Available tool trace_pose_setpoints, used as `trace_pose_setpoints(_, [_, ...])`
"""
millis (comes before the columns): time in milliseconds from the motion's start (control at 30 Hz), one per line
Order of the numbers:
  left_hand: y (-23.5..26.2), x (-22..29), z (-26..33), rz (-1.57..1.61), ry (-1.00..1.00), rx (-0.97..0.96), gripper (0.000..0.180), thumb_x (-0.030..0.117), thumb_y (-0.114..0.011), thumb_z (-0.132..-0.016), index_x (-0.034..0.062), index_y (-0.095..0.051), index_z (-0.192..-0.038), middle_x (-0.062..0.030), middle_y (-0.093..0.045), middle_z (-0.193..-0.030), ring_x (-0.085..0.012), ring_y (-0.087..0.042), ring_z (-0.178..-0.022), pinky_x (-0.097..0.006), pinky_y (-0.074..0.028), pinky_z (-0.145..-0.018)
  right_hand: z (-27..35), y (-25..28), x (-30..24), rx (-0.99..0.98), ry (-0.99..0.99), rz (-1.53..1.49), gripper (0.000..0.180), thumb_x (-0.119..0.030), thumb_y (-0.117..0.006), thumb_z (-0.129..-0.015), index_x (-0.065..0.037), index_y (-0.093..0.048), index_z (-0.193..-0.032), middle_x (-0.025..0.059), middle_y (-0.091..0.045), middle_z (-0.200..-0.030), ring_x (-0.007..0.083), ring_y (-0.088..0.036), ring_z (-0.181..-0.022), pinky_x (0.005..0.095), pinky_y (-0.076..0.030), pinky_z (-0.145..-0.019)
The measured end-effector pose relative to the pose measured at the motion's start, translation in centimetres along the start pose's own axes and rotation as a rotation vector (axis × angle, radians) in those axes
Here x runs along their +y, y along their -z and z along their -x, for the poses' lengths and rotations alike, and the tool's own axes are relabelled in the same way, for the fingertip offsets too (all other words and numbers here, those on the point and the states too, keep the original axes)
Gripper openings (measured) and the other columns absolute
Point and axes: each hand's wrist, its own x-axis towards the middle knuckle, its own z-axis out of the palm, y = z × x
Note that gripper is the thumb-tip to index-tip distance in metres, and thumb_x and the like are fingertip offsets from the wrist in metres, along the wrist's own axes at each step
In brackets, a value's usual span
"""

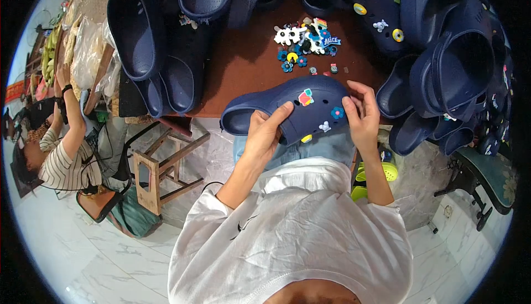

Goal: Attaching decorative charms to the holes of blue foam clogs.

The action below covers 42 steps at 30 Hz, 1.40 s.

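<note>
Heaps of navy clogs (166, 38) crowd the top of the frame, left and right, around a brown desk (243, 66) whose bare middle shows in the upper centre. More clogs hang in a stack at the right edge (453, 77). Any of these piles looks loose enough to slide onto the open patch of desk if an elbow or the held shoe bumps it.

In the centre of the frame, just below the desk's near edge and over the person's lap, a single navy clog (293, 107) is held between both hands. The left hand (264, 132) is clamped on its side near the heel opening, thumb across the upper. The right hand (362, 113) is closed on the toe end, fingers pressing at a small charm there. The clog has no support beneath it, so a hard push from the right could twist it out of the left hand's hold and send it to the floor.

On the clog's upper sit several small charms (305, 97), coloured shapes and a blue flower. A charm only half seated could pop free under pressure and drop out of sight.

A scatter of loose charms (307, 41) lies on the desk in the upper centre, close to the clog piles; a sliding shoe could sweep them off.
</note>
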Motion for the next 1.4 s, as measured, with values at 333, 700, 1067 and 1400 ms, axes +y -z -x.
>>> trace_pose_setpoints(333, [2.6,1.2,-0.1,0.429,0.052,-0.109,0.033,0.013,-0.056,-0.093,-0.0075,-0.054,-0.119,-0.0181,-0.063,-0.119,-0.0305,-0.064,-0.110,-0.043,-0.052,-0.097,1.9,-0.3,1.8,-0.057,-0.173,-0.155,0.047,-0.016,-0.051,-0.101,0.000,-0.038,-0.143,0.0198,-0.046,-0.141,0.0246,-0.049,-0.126,0.0347,-0.041,-0.104])
trace_pose_setpoints(700, [3.6,0.6,1.5,0.409,-0.075,-0.019,0.036,-0.001,-0.059,-0.085,-0.0034,-0.053,-0.121,-0.0130,-0.060,-0.119,-0.0243,-0.060,-0.111,-0.037,-0.049,-0.096,0.8,-4.4,1.8,-0.230,-0.102,-0.168,0.059,-0.010,-0.062,-0.093,0.000,-0.034,-0.145,0.0170,-0.041,-0.137,0.0258,-0.055,-0.114,0.0365,-0.052,-0.091])
trace_pose_setpoints(1067, [6.1,2.8,1.3,0.567,-0.151,0.025,0.033,-0.003,-0.059,-0.088,-0.0095,-0.050,-0.119,-0.0171,-0.059,-0.124,-0.0294,-0.058,-0.116,-0.042,-0.045,-0.108,2.0,-5.2,0.2,-0.325,-0.057,-0.014,0.043,-0.002,-0.060,-0.090,0.000,-0.049,-0.132,0.0168,-0.050,-0.127,0.0270,-0.059,-0.113,0.0330,-0.054,-0.087])
trace_pose_setpoints(1400, [6.8,6.5,-2.9,0.659,-0.334,0.004,0.022,-0.003,-0.054,-0.091,-0.0102,-0.053,-0.112,-0.0196,-0.062,-0.118,-0.0297,-0.057,-0.117,-0.041,-0.044,-0.108,3.0,-5.2,-0.4,-0.418,-0.043,0.092,0.037,0.001,-0.059,-0.090,0.001,-0.053,-0.126,0.0136,-0.053,-0.119,0.0241,-0.059,-0.111,0.0321,-0.052,-0.089])
